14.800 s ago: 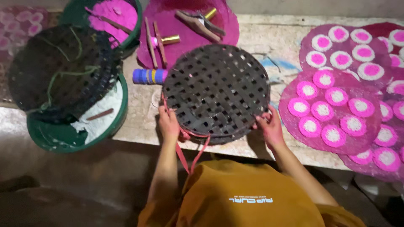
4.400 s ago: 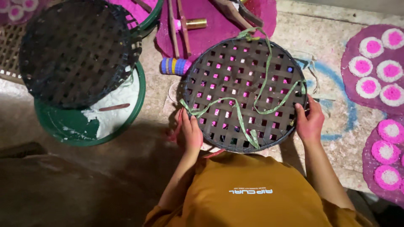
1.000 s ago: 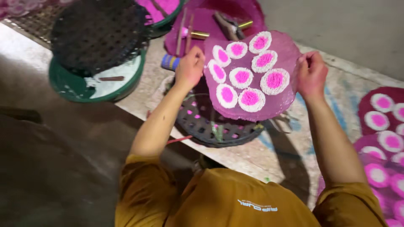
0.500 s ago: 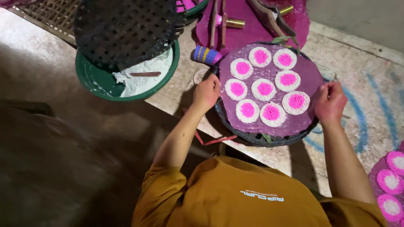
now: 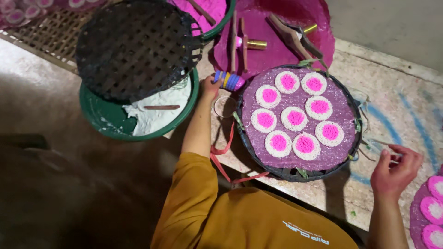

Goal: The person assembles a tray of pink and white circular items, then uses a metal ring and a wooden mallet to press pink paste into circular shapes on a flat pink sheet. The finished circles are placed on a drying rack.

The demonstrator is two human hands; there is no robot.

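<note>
Two hands apart, round tray of pink-centred cakes between them

The right hand (image 5: pixel 396 167) hovers half open with loosely curled fingers, empty, just right of the tray (image 5: pixel 295 174). The left hand (image 5: pixel 210 86) stretches forward, closing on a striped roll (image 5: pixel 229 80) just past the tray's left rim. The tray carries a purple sheet (image 5: pixel 344 108) with eight white cakes (image 5: pixel 295 118). Half a second ago both hands gripped the tray's edges; now they have let go.

Perhaps food workshop: woven trays (image 5: pixel 138 46)
</note>
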